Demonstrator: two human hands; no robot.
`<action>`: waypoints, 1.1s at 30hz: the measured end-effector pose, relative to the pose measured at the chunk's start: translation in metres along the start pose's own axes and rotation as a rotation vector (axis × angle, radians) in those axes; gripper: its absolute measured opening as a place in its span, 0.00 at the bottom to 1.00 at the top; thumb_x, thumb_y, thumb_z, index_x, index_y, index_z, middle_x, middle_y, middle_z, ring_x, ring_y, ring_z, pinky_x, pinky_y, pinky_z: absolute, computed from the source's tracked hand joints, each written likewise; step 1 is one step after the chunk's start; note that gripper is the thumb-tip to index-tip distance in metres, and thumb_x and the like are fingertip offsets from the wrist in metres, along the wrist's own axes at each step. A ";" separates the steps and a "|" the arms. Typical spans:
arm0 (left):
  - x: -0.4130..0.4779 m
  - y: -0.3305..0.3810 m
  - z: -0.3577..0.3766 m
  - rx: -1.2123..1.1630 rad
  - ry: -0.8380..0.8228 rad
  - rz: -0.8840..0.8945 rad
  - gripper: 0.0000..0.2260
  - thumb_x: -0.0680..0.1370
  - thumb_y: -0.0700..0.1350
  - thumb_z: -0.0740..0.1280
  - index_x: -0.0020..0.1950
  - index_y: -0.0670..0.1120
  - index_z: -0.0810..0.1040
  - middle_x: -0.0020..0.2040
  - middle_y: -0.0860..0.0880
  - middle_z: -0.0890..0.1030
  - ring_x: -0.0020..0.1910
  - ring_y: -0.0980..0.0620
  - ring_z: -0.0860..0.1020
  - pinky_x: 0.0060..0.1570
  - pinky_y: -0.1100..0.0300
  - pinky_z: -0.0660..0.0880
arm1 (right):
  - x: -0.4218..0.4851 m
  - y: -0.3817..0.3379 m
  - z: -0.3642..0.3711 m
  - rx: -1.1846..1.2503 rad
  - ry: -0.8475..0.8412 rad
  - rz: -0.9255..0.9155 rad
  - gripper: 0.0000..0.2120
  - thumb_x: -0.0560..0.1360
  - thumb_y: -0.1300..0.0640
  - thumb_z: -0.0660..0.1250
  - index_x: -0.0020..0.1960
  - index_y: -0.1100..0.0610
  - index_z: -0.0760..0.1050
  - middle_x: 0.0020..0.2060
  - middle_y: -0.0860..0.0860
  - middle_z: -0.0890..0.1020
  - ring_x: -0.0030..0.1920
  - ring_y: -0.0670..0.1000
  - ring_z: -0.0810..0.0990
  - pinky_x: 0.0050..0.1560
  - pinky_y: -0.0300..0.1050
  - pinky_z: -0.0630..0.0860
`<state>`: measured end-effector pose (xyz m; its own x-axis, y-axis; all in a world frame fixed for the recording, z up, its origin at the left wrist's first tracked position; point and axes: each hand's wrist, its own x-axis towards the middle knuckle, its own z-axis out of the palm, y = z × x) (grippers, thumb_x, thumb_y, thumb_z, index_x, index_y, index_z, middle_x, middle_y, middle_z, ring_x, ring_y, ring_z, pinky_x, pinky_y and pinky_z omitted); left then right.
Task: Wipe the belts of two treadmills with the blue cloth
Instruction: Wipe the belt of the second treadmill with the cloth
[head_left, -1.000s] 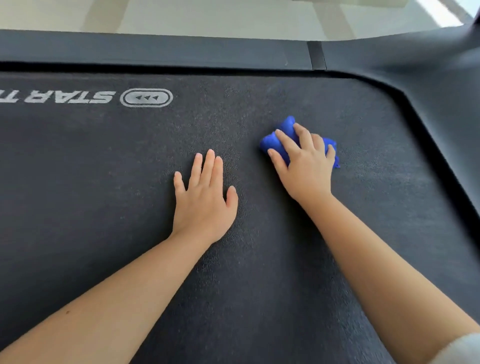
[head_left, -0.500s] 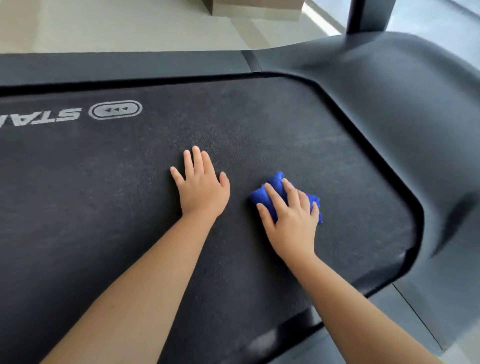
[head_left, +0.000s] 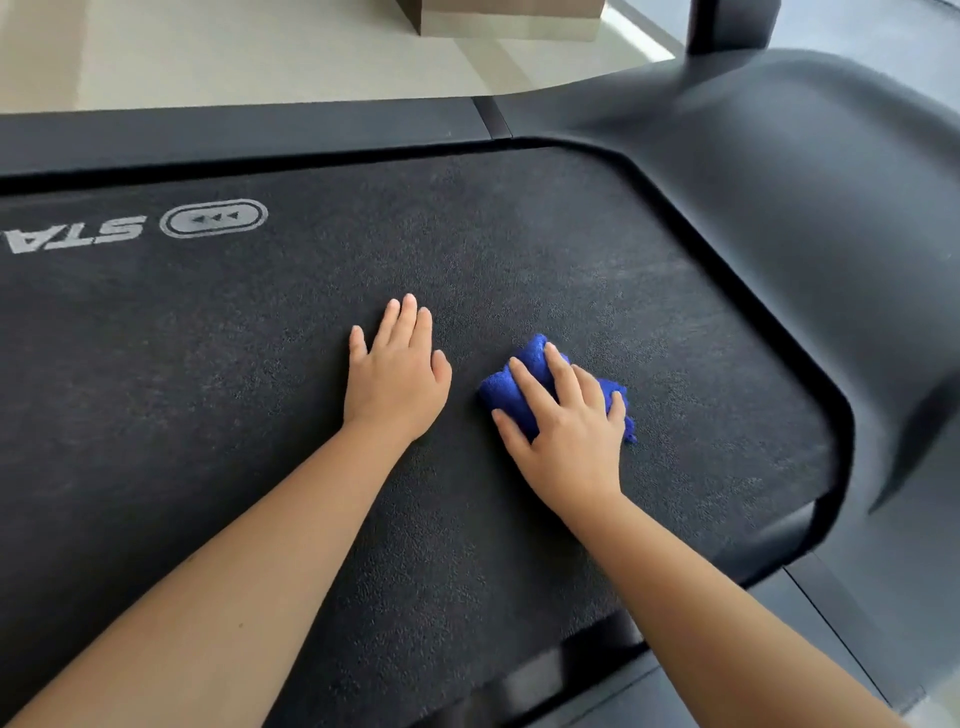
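Since a second ago, the right hand (head_left: 566, 426) and the blue cloth (head_left: 511, 387) are nearer to me and closer to the left hand (head_left: 397, 379). In the last half second they hardly shift. More of the big dark cover (head_left: 805, 208) at the end of the belt (head_left: 208, 415) shows now.

Both hands are on the belt. The left hand lies flat, fingers straight and close together, and holds nothing. The right hand sits on top of the bunched-up cloth with its fingers spread and almost straight, pressing it down. The cloth is on the belt, just beside the left hand and near the curved edge by the cover.

I think I am in the middle of wiping this end of the belt. To do it well, I want to push down evenly and make long strokes side by side, so no strip gets missed. The cloth is in a small lump, so it cleans only a thin line; spreading it flatter would help. I should reach right into the curved corner, and use the left hand to keep steady.
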<state>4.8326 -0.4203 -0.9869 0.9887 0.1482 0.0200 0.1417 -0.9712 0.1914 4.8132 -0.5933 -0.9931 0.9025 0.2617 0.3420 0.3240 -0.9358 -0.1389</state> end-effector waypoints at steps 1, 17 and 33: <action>0.001 0.000 -0.001 -0.001 -0.001 -0.012 0.24 0.81 0.49 0.50 0.77 0.46 0.50 0.77 0.49 0.48 0.75 0.52 0.46 0.71 0.45 0.47 | 0.004 0.010 0.000 0.018 -0.028 -0.072 0.25 0.71 0.39 0.56 0.62 0.48 0.76 0.64 0.53 0.75 0.59 0.59 0.76 0.53 0.70 0.69; 0.059 0.068 0.008 0.083 -0.065 -0.214 0.26 0.82 0.52 0.47 0.77 0.45 0.44 0.77 0.49 0.41 0.75 0.50 0.41 0.71 0.43 0.45 | 0.105 0.091 0.023 0.196 -0.128 -0.458 0.23 0.71 0.39 0.57 0.61 0.46 0.77 0.64 0.52 0.75 0.58 0.58 0.77 0.53 0.67 0.70; 0.062 0.065 0.011 0.081 -0.058 -0.228 0.31 0.75 0.56 0.39 0.76 0.45 0.53 0.77 0.50 0.50 0.76 0.51 0.49 0.69 0.43 0.54 | 0.268 0.039 0.087 0.152 -0.192 -0.425 0.23 0.77 0.40 0.58 0.71 0.43 0.64 0.74 0.48 0.61 0.68 0.56 0.62 0.64 0.60 0.57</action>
<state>4.9034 -0.4764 -0.9840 0.9316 0.3563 -0.0714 0.3623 -0.9261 0.1056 5.0927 -0.5391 -0.9873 0.7125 0.6655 0.2224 0.7002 -0.6950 -0.1635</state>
